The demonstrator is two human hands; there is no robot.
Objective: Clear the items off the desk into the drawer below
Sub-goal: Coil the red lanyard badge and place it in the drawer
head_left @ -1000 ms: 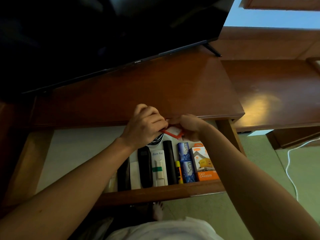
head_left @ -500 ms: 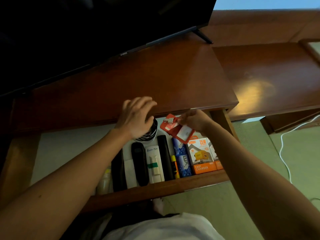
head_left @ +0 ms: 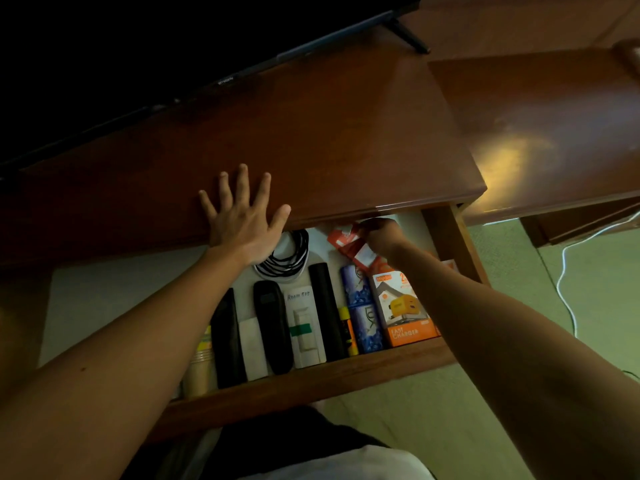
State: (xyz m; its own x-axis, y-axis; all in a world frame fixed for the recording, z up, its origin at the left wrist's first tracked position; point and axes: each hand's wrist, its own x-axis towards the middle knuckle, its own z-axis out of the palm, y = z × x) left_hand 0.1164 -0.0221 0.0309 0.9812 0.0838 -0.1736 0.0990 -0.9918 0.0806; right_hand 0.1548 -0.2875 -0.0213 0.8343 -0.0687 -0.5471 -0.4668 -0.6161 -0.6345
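The wooden drawer (head_left: 311, 382) stands pulled out under the brown desk top (head_left: 346, 133). My left hand (head_left: 242, 220) lies flat and spread on the desk's front edge, holding nothing. My right hand (head_left: 381, 233) reaches into the back of the drawer, under the desk edge, and grips a red and white tag (head_left: 353, 247). Packed side by side in the drawer are a coiled black cable (head_left: 287, 261), a black remote (head_left: 273, 327), a white remote (head_left: 304, 327), a black tube (head_left: 327, 310), a yellow marker (head_left: 348, 330), blue cans (head_left: 360, 306) and an orange charger box (head_left: 405, 310).
A dark TV screen (head_left: 156, 39) stands on the desk at the back, its foot (head_left: 408, 38) at the right. A lower wooden surface (head_left: 554, 126) adjoins on the right. A white cord (head_left: 568, 271) trails over the green floor. My lap fills the bottom edge.
My left hand let go of the red tag and moved up to lie flat on the desk edge. My right hand carried the tag down into the back of the drawer.
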